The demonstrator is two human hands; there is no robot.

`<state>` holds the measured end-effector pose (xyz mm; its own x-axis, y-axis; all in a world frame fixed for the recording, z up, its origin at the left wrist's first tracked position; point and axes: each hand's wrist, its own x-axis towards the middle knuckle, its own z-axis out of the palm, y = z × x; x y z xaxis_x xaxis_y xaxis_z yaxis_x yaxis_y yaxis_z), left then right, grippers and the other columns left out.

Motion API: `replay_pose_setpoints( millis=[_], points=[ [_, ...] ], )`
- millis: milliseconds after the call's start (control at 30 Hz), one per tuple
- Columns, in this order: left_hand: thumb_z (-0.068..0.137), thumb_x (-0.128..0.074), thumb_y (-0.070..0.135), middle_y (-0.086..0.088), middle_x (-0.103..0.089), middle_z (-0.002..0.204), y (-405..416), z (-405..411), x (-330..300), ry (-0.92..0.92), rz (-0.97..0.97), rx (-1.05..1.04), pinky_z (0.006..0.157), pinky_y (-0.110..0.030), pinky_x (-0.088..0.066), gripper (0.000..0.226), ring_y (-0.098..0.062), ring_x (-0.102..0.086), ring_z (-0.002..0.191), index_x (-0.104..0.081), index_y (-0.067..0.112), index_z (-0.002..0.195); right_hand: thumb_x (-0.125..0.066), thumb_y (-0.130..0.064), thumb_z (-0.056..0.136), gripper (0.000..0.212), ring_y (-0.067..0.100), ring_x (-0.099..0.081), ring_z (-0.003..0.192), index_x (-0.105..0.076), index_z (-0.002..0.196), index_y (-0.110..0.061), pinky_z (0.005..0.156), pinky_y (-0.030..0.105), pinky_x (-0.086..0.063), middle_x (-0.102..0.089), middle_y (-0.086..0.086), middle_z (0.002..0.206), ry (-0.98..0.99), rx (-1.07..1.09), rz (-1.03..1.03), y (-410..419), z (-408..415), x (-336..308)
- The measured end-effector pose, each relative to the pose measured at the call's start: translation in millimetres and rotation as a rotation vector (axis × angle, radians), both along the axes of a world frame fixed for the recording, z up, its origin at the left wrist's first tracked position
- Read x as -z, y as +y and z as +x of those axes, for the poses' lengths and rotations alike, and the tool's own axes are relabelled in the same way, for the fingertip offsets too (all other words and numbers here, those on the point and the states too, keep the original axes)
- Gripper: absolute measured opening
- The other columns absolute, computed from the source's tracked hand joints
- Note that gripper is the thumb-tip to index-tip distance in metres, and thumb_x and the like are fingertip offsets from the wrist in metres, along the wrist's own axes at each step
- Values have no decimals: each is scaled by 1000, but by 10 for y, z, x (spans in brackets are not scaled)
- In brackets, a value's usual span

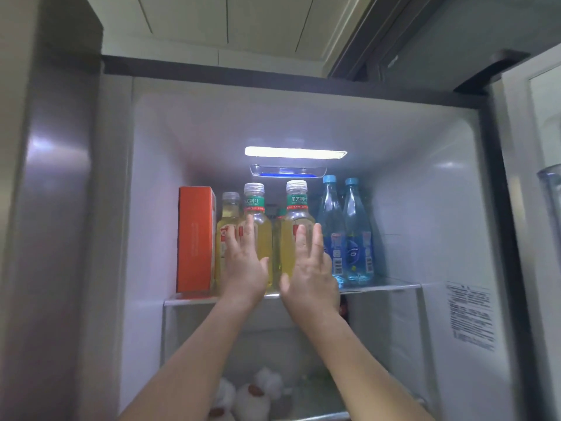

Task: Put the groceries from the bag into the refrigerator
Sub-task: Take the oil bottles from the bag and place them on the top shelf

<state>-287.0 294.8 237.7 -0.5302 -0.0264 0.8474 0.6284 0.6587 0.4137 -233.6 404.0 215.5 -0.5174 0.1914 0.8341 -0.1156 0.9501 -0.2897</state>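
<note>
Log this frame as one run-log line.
left hand: open, on tea bottle | right hand: open, on tea bottle | top shelf: orange box, blue bottles

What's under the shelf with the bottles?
Under the shelf, white fluffy things with brown spots sit lower down. The arms cover the rest.

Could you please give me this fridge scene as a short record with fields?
place: top shelf of the open fridge
far left: orange box
middle: yellow tea bottles, upright
right: two blue water bottles, upright
left hand: fingers straight, against a yellow bottle
right hand: fingers straight, against a yellow bottle
grip: none, neither hand curls round anything
shelf below: white items, blurred
</note>
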Motion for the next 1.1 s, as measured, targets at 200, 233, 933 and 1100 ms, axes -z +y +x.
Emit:
replay_pose_setpoints(
  millis=[200, 233, 933, 1100],
  points=[
    [100, -37, 23, -4, 6, 160, 115, 263, 253, -19, -56, -10, 116, -32, -16, 60, -18, 0, 147, -9, 11, 151, -29, -44, 101, 60, 35, -26, 137, -13, 153, -17, 110, 45, -30, 13, 3, 161, -150, -112, 62, -32, 184, 48],
    [101, -35, 24, -4, 8, 160, 129, 273, 267, -54, -76, -12, 117, -32, -14, 59, -17, 3, 147, -7, 9, 151, -27, -45, 101, 59, 37, -25, 139, -17, 152, -16, 111, 47, -29, 13, 4, 161, -173, -148, 34, -26, 163, 37],
    [97, -36, 0, 2, 11, 160, 102, -228, -202, -506, -179, 86, 118, -40, -17, 69, -22, -5, 147, 4, 14, 152, -13, -88, 74, 113, 32, -21, 144, 2, 152, -8, 116, 50, -21, -1, 7, 162, -538, -384, -459, 27, -416, -427],
    [97, -37, 0, 4, 11, 159, 161, -350, -206, -535, -134, 94, 118, -42, -17, 71, -23, -5, 147, 5, 16, 151, -20, -100, 54, 134, 30, -24, 143, 3, 153, -13, 116, 49, -20, -15, 7, 160, -527, -459, -611, 85, -594, -430]
  ],
)
